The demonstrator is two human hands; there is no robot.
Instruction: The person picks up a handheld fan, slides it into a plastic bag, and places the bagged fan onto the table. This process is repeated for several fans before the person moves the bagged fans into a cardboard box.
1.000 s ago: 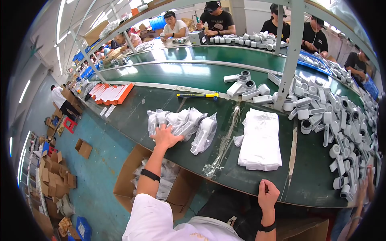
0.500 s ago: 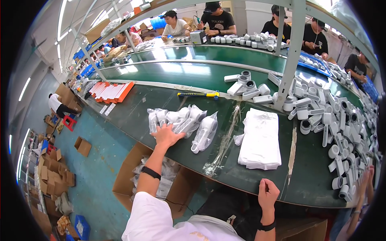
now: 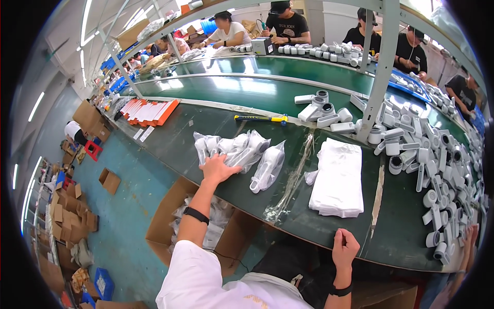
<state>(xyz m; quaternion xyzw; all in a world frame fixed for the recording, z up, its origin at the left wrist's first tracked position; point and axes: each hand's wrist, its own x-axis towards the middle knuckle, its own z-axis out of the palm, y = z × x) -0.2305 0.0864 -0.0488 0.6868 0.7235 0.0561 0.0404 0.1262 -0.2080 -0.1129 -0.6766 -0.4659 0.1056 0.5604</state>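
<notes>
Left hand: the left hand (image 3: 217, 169) is spread wide, thumb held apart from the fingers; fingertips touch the near side of the bagged cluster; cannot tell whether they press or grip
Right hand: the right hand (image 3: 345, 245) is narrow, fingers loosely curled toward the palm; positioned at the near edge of the table (image 3: 293, 222); cannot tell whether anything sits inside it
Bagged cluster: several white parts in clear plastic, the bagged cluster (image 3: 237, 146), lie side by side on the table, ahead of the left hand
Single bagged part: one bagged part (image 3: 268, 167) lies just right of the cluster, round end away from the person, narrow end toward the near edge
White stack: a white stack (image 3: 337, 177) of thin, flat material lies ahead of the right hand; a strip of clear tape (image 3: 290, 180) runs between it and the single bagged part
Loose parts: a large heap of white-grey parts (image 3: 435, 167) covers the right side; a smaller group (image 3: 324, 110) sits beyond the white stack, near a metal post (image 3: 383, 72)
Far edge: a yellow-and-black hammer (image 3: 261, 120); farther left, orange-and-white flat pieces (image 3: 149, 112); beyond, a green belt (image 3: 226, 90)
Below: an open carton (image 3: 165, 208) stands beneath the near edge, bagged items inside.
</notes>
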